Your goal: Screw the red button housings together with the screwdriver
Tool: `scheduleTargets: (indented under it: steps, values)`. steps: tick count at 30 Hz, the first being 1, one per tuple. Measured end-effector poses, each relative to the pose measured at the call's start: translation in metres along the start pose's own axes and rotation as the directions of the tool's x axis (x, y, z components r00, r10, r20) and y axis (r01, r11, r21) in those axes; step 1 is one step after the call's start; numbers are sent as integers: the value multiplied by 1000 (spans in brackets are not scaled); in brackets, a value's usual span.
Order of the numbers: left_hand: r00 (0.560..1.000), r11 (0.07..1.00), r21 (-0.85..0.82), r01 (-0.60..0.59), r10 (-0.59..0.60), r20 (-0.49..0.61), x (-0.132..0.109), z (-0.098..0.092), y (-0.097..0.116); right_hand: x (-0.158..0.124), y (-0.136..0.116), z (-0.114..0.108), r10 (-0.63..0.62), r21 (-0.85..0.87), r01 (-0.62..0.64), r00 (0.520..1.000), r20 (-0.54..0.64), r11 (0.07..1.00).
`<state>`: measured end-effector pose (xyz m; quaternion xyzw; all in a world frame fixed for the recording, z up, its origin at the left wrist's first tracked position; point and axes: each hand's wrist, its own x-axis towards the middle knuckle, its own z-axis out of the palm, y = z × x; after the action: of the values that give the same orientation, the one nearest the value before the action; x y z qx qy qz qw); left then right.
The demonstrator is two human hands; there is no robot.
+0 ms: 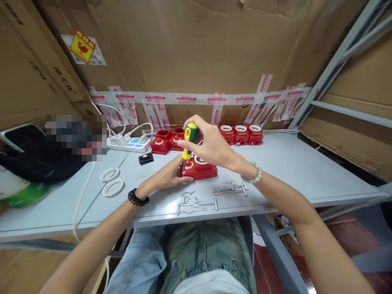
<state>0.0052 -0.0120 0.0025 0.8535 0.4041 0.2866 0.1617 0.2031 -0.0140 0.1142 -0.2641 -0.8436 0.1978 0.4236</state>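
The right hand (214, 145) has its fingers and thumb closed round the chunky green-and-yellow handle of a screwdriver (187, 154), whose slim metal shaft points down, slightly tilted, to the left end of a glossy red housing (202, 174). Whether the tip sits in a screw is too small to tell. That boxy housing, topped with a white ring, lies on the smooth pale tabletop (284, 171), its left end gripped between thumb and fingers of the left hand (168, 173). Just in front are small pointed metal screws (185, 198) and shiny T-ended rods (216, 203) with soft whitish cord (225, 188). Two flat, smooth white rings (113, 194) lie to the left, near a square black plate (146, 158). More red housings (160, 148) line the back, before a corrugated cardboard wall (199, 53) banded with glossy printed tape (186, 99).
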Motion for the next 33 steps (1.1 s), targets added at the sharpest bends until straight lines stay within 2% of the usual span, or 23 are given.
scheduleTargets:
  steps: [3, 6, 9, 12, 14, 18, 20, 22, 24, 25, 27, 28, 30, 33]
  values:
    - [999, 1000, -27, 3, -2, 45, -1, -2, 1, -14, -2, -10, -2, 46, 4, 999, -41, 999]
    - [997, 999, -38, -16, 19, 76, -2, -4, 4, -33, -5, -20, 46, 71, -41, 996, -73, 997]
    - [999, 1000, -29, 7, -5, 51, -3, -7, 8, -45, -2, -32, 77, 59, -66, 974, -214, 996]
    - [998, 999, -30, 37, -35, 48, -1, -7, 12, -49, 6, -46, 50, 16, -47, 919, -391, 999]
    - [997, 998, -34, 50, -48, 59, 0, -6, 12, -49, 14, -53, 33, -4, -40, 889, -457, 999]
    - [996, 997, -34, 67, -65, 62, 1, -5, 10, -51, 26, -59, 44, 13, -43, 894, -446, 999]
    - [995, 997, -27, 76, -74, 73, 1, -7, 10, -53, 28, -59, 22, -49, -47, 903, -429, 998]
    - [991, 996, -22, 90, -88, 101, 1, -10, 10, -55, 28, -60, -1, -168, -60, 940, -342, 984]
    - [986, 995, -12, 102, -100, 133, 1, -15, 9, -59, 27, -62, 37, -268, -86, 982, -183, 959]
    - [984, 995, -2, 104, -103, 149, 0, -19, 7, -61, 26, -63, 82, -302, -107, 992, -94, 947]
    - [980, 994, 34, 103, -108, 170, -3, -25, 3, -67, 26, -66, 184, -360, -146, 980, 73, 921]
    - [979, 993, 58, 104, -113, 173, -4, -29, 0, -71, 26, -67, 235, -393, -157, 959, 160, 906]
    - [982, 990, 99, 104, -118, 150, -7, -34, -3, -78, 28, -71, 330, -474, -144, 881, 338, 869]
    - [997, 991, 106, 80, -82, 8, -8, -37, 4, -90, 33, -75, 453, -578, -114, 748, 485, 808]
